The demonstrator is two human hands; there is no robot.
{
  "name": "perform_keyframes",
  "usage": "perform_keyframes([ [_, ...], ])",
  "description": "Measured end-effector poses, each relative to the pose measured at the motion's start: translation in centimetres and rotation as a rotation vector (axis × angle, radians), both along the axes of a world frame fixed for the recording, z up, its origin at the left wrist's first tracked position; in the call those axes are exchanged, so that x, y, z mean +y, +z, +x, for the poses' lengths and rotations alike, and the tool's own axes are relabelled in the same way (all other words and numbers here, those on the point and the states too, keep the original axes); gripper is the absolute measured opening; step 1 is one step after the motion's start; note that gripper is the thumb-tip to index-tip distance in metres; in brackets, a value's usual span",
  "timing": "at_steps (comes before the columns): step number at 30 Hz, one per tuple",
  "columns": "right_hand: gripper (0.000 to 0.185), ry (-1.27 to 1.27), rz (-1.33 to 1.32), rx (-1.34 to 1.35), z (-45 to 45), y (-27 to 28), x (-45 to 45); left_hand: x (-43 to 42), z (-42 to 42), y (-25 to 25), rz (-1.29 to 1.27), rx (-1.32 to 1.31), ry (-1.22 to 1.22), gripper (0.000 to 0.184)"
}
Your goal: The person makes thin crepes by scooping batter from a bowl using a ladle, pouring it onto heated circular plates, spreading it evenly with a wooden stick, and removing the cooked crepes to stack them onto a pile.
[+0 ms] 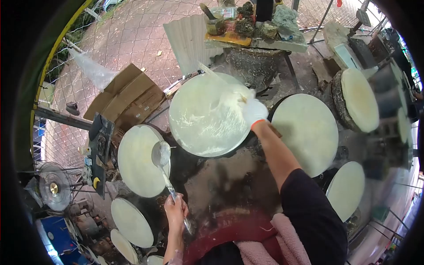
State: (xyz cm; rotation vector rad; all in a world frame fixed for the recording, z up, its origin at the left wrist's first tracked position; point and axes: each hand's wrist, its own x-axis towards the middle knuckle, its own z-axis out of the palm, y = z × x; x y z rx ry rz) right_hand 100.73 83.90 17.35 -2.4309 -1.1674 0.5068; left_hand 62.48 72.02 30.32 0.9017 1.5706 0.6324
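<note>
My left hand (175, 211) is wrapped round the handle of a metal ladle (166, 174). The ladle's bowl, with whitish wet stuff in it, is above the right edge of a pale round griddle (137, 165). My right hand (255, 111), in a white glove with an orange cuff, is at the right side of the large middle griddle (194, 106). White batter (227, 110) is smeared in streaks over that griddle. A small brownish tip shows by the gloved fingers, which look closed; what they hold is hidden.
More pale round griddles stand around me, one close on the right (307, 137) and others at lower left (131, 222). A cardboard box (128, 97) is at the left, near a wire fence. A fan (54, 187) stands far left. A cluttered stand (265, 43) is behind the middle griddle.
</note>
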Motion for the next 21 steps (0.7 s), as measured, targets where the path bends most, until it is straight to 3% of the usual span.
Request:
perform_keyframes([
  [2,0.055,0.135,0.168,0.032,-1.4,-1.9,0.4,0.0,0.6,-0.1,-0.020,0.003,-0.019,0.018],
  [4,0.054,0.279,0.183,0.171,-4.7,2.3,-4.8,-0.1,1.2,0.0,-0.037,-0.038,-0.049,0.016],
  [5,0.051,0.224,0.444,0.185,-5.8,1.8,-7.7,0.1,1.5,-0.1,-0.032,-0.059,-0.069,0.014],
  [6,0.049,0.071,0.509,0.472,-6.3,1.0,-10.7,0.4,1.9,0.0,-0.026,-0.079,-0.090,0.012],
  [7,0.048,-0.123,0.593,0.942,-6.5,-3.0,-13.4,0.5,2.8,0.7,-0.033,-0.086,-0.100,0.012],
  [8,0.042,-0.138,0.687,0.465,-6.7,-3.7,-15.4,0.7,3.5,0.8,-0.022,-0.076,-0.125,0.011],
  [10,0.031,-0.550,0.612,1.437,-7.9,-4.4,-18.7,1.3,5.0,0.6,0.002,-0.059,-0.172,0.011],
  [13,0.037,-0.425,0.244,1.605,-6.9,-1.4,-20.1,2.7,7.2,0.2,0.033,-0.070,-0.253,0.011],
  [16,0.040,-0.367,0.402,1.315,-3.5,1.1,-18.1,5.0,9.2,0.0,0.061,-0.098,-0.324,0.013],
  [17,0.041,-0.434,0.338,1.377,-2.2,0.6,-17.8,6.1,9.8,-0.2,0.063,-0.093,-0.343,0.013],
  [21,0.042,-0.267,0.061,1.422,-1.8,1.0,-17.1,11.5,12.3,-2.6,0.103,-0.108,-0.395,0.016],
])
